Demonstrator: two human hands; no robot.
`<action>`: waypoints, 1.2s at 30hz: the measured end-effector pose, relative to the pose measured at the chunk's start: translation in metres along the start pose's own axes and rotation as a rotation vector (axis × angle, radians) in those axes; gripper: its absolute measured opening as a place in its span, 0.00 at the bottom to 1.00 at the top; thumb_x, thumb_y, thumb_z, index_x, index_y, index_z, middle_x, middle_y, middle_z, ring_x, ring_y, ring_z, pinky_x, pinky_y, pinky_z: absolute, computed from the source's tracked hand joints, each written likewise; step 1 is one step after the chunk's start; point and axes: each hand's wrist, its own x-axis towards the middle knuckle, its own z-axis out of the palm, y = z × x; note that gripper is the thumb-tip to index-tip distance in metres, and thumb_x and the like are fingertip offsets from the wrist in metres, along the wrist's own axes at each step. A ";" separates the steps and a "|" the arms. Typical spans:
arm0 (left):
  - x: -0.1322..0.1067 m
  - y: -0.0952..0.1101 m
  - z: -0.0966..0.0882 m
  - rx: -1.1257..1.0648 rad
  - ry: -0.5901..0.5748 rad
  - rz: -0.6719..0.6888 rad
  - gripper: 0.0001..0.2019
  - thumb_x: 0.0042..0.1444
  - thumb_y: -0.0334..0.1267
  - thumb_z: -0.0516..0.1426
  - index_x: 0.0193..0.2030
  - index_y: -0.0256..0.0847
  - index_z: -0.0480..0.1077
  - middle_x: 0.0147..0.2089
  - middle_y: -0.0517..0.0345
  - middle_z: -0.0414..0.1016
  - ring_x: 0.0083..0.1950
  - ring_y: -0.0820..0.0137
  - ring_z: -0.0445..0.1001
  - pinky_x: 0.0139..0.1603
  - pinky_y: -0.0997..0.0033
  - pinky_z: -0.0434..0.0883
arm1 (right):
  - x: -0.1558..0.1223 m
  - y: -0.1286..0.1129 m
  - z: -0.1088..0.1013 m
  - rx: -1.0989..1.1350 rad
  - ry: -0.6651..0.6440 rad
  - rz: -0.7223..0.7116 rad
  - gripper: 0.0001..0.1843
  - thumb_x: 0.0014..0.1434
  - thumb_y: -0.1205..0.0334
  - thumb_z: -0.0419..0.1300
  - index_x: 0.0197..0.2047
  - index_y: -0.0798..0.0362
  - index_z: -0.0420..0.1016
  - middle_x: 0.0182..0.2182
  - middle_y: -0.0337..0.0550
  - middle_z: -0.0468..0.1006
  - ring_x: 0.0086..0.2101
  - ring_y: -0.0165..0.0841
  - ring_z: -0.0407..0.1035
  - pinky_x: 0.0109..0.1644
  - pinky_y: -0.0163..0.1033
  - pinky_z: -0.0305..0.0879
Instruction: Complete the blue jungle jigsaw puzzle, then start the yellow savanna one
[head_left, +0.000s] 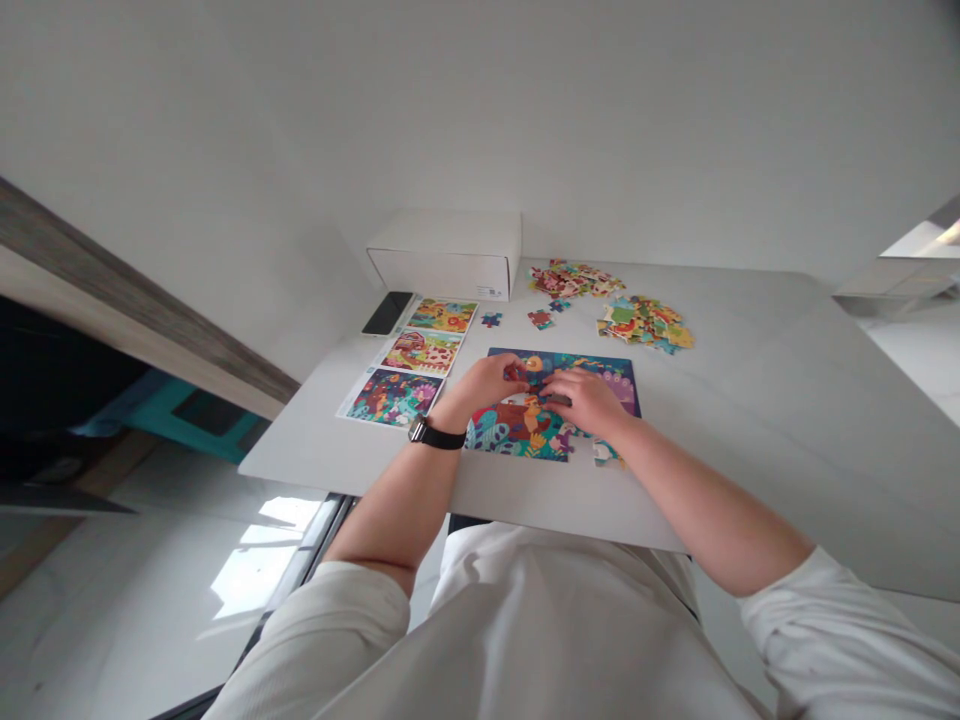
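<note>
Jigsaw puzzle (577, 365) under two hands

The left hand (487, 382) and the right hand (589, 400) sit close together near the middle of the puzzle. The fingers on both are bent and half closed, and they press down low over some dark and red bits. The fingers hide what is under them, so I can't tell if either hand has hold of a piece. A black watch (429, 434) is on the left wrist.

The puzzle lies flat on a white table (750, 450), right in front of the person. Its near edge looks ragged, and loose bits (606, 453) lie just beside it.

Farther off, to the left, are three picture cards (420, 352) in a row, then a phone (388, 313). A white box (446, 255) stands at the far edge. Near it are two piles of pieces (643, 323), with a few lone pieces (540, 319) closer in.

A hard push could shift the pieces that are joined. A bump from a wrist could knock the loose bits away, and they might slide toward the table edge.
</note>
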 end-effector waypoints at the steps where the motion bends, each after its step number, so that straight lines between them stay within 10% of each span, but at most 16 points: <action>1: 0.000 -0.001 0.001 0.005 -0.011 0.005 0.14 0.58 0.44 0.67 0.48 0.42 0.80 0.45 0.54 0.85 0.45 0.63 0.81 0.46 0.68 0.73 | 0.000 0.000 0.001 -0.004 -0.009 -0.002 0.09 0.67 0.57 0.70 0.49 0.47 0.86 0.51 0.49 0.86 0.50 0.44 0.79 0.58 0.51 0.71; 36: -0.001 0.004 0.011 0.188 -0.071 0.140 0.15 0.55 0.36 0.65 0.50 0.42 0.83 0.46 0.48 0.85 0.47 0.57 0.81 0.51 0.65 0.74 | 0.000 -0.004 -0.002 -0.099 -0.108 0.004 0.12 0.70 0.61 0.64 0.52 0.44 0.89 0.52 0.48 0.86 0.49 0.45 0.72 0.57 0.53 0.69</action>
